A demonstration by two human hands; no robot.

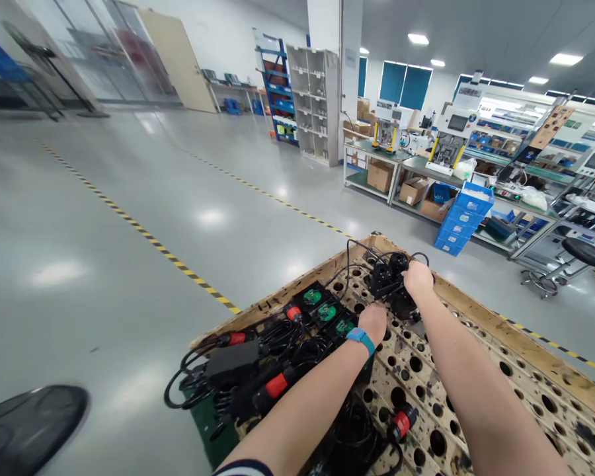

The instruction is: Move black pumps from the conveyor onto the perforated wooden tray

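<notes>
At the far corner of a perforated wooden board [416,390] is a cluster of black cabled devices [383,276] with round tops. My right hand [418,279] has its fingers closed on the right side of this cluster. Just in front of the cluster is my left hand [373,320], wearing a blue-green wristband [361,338]. Its fingers are curled, and their tips are partly hidden, so what they hold cannot be made out. Left of it lie black units with green round boards [326,312]. Coiled black cables [282,337] and red-banded connectors [276,385] lie nearer to me.
A raised wooden rim [520,327] edges the board. Yellow-black tape [149,236] marks the grey floor. Stacked blue bins [462,221], workbenches [416,162] and a stool [586,252] stand to the right. A dark round seat [27,430] is at lower left.
</notes>
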